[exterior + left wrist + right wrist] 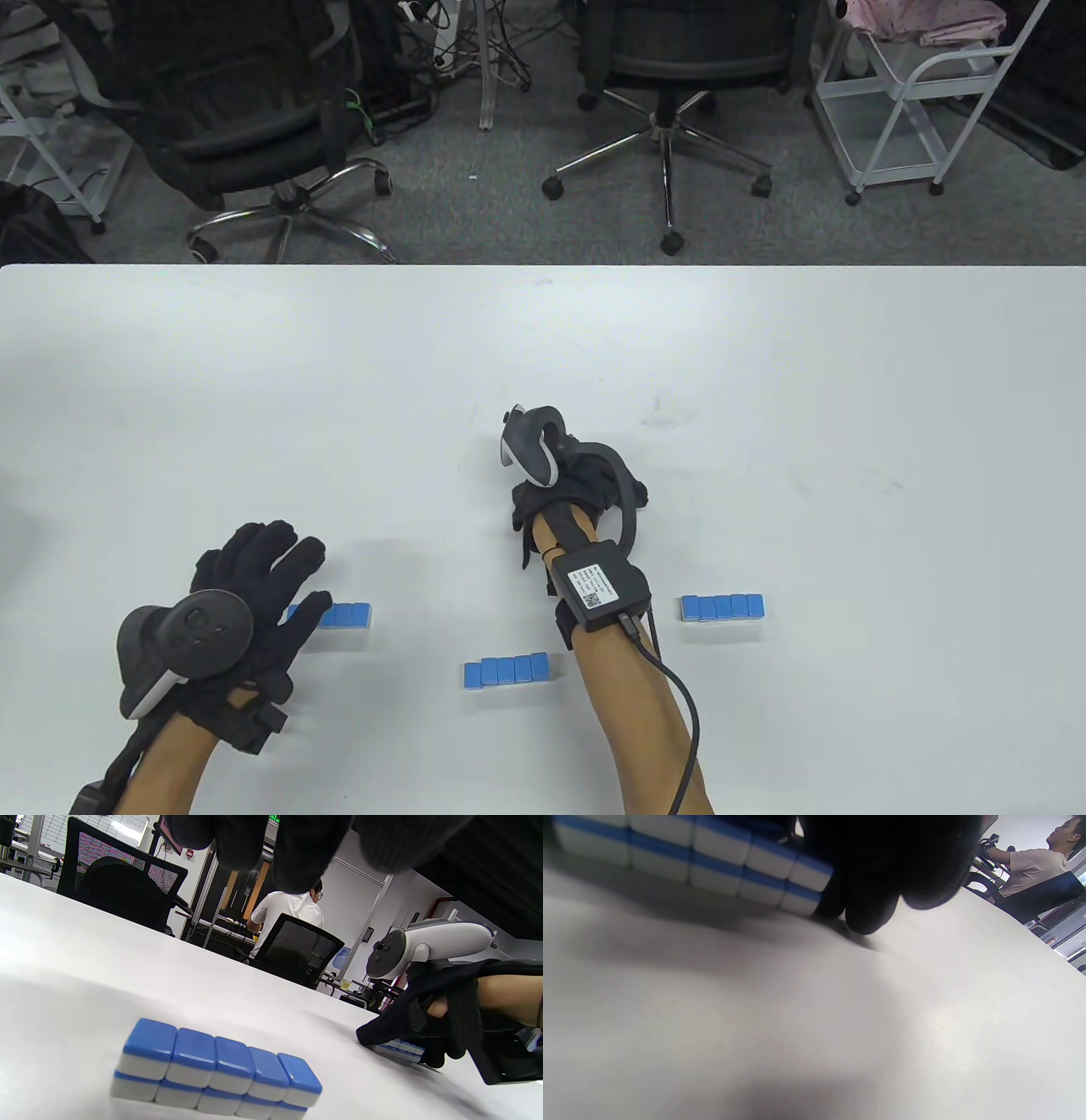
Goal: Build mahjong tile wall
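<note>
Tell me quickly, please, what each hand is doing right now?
Left hand: open, fingers spread above a two-layer tile block.
Right hand: fingers touch another tile block; grip cannot be told.

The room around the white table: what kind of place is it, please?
Most likely an office or lab workspace. Wheeled office chairs stand on grey carpet behind the table, cables lie on the floor, and a person sits at another desk.
</note>
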Available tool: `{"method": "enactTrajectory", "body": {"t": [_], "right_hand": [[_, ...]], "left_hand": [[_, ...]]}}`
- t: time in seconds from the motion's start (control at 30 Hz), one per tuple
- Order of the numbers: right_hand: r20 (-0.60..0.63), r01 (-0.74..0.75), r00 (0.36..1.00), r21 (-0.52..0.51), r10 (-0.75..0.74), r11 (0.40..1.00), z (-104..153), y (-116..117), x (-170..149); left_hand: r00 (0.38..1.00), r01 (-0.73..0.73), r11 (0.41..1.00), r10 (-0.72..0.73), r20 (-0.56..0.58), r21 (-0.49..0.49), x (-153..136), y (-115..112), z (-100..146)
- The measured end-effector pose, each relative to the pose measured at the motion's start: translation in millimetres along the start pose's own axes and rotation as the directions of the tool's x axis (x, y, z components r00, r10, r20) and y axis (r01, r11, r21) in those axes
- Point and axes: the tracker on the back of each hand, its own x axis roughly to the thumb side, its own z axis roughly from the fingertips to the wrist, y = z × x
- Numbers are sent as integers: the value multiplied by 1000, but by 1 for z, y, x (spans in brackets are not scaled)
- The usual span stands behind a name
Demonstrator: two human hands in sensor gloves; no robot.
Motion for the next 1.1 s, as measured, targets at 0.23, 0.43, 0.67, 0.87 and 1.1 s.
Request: {"method": "enactTrajectory", "body": {"t": [0.23,0.43,0.67,0.87,1.1], "right_hand": [[14,10,1000,14,-10,1000,0,0,-1],[21,17,1000,-15,-16,1000,1,-1,-2],[41,36,998,33,-37,999,1,-7,-10],[71,115,990,92,-121,989,7,-25,-44],[162,282,951,-106,-263,954,19,-33,-139]], "left_hand": [[1000,4,1000,-4,5,8,0,1,0],[1000,5,1000,-5,7,6,0,1,0],[1000,3,1000,-3,5,15,-1,3,-2],[1000,18,999,-18,9,31,0,5,-1],[1000,13,999,-13,-2,49,-1,8,1]]}}
